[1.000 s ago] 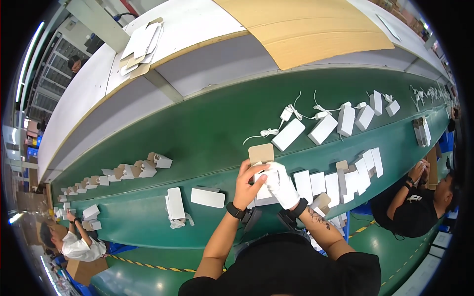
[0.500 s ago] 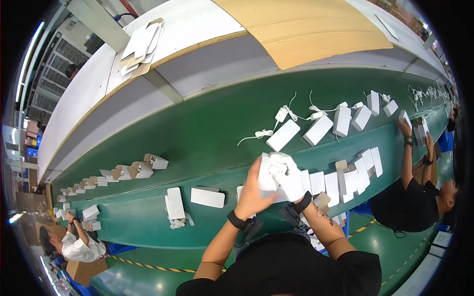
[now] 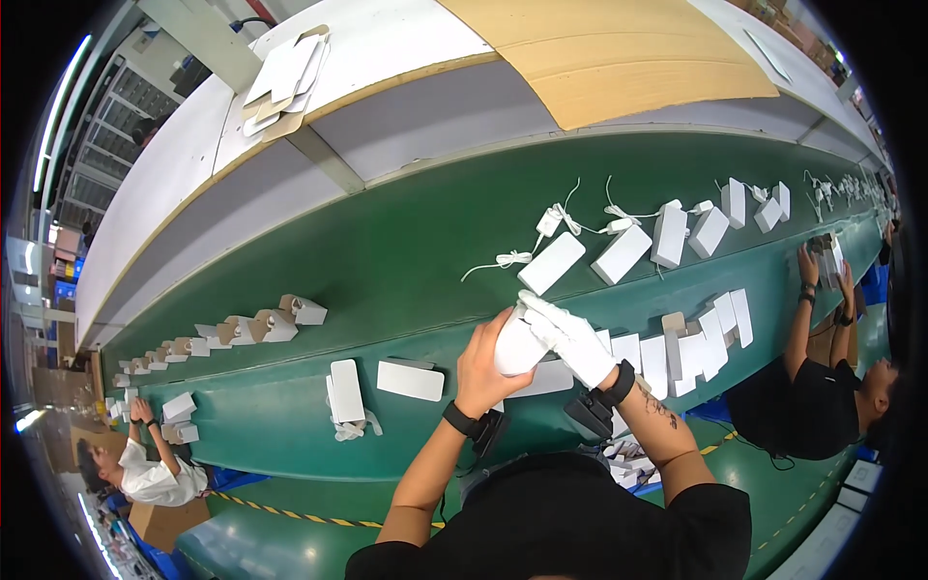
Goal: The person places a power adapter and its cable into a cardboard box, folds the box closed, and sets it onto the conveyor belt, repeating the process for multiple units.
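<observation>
A small white box (image 3: 518, 350) sits tilted in my bare left hand (image 3: 480, 369), whose fingers wrap round its left side. My right hand (image 3: 572, 340) wears a white glove; its fingers lie stretched out and flat against the upper right of the box. What is inside the box cannot be seen. Just below my hands another white box (image 3: 546, 378) lies on the green bench, partly covered by my wrists. Beyond my hands a closed white box (image 3: 552, 264) rests beside a white adapter with a cable (image 3: 549, 222).
More white boxes (image 3: 670, 237) with cables line the far right. Several flat white boxes (image 3: 653, 365) stand at my right. To the left are open boxes (image 3: 275, 326) and a box with a crumpled wrapper (image 3: 346, 391). Co-workers sit at both sides; cardboard (image 3: 619, 58) covers the shelf.
My gloved fingers have gone from curled over the box to stretched out along it. The box has tipped in my left hand. The right co-worker has put a box down on the bench.
</observation>
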### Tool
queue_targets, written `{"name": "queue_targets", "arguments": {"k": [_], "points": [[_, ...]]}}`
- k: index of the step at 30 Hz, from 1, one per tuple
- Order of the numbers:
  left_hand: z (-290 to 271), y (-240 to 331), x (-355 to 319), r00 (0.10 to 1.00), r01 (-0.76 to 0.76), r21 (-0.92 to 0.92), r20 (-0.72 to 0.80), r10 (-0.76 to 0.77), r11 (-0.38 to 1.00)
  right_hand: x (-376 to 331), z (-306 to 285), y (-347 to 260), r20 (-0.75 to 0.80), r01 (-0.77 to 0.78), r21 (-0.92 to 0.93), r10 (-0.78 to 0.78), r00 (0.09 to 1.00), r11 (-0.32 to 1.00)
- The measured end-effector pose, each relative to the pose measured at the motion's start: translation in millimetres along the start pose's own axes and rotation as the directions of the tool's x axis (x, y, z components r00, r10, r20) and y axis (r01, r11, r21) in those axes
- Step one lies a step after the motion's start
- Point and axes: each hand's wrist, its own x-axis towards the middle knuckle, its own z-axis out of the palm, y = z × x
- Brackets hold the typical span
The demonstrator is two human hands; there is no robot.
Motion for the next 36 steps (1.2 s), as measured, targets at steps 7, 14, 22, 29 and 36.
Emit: {"name": "queue_targets", "arguments": {"k": [7, 14, 22, 29, 36], "points": [[-2, -15, 0, 0.999, 0.041, 0.010, 0.011, -0.041, 0.999, 0, 31, -11, 0.016, 0.092, -0.740, -0.120, 0.993, 0.666], [9, -45, 7, 0.998, -0.003, -0.107, -0.068, -0.004, 0.994, 36, 14, 18, 0.230, 0.372, -0.357, -0.306, 0.924, 0.857], [-10, -109, 23, 0.992, 0.122, -0.123, 0.054, -0.116, 0.985, 73, 48, 35, 0.485, 0.633, -0.685, -0.423, 0.765, 0.360], [-73, -228, 95, 0.834, 0.302, -0.166, -0.431, -0.345, 0.939, 244, -38, 105, -0.528, -0.568, -0.785, 0.211, 0.823, 0.248], [-102, -319, 70, 0.712, 0.363, 0.023, -0.652, -0.262, 0.931, 305, -29, 149, -0.710, -0.686, -0.692, -0.039, 0.703, 0.226]]}}
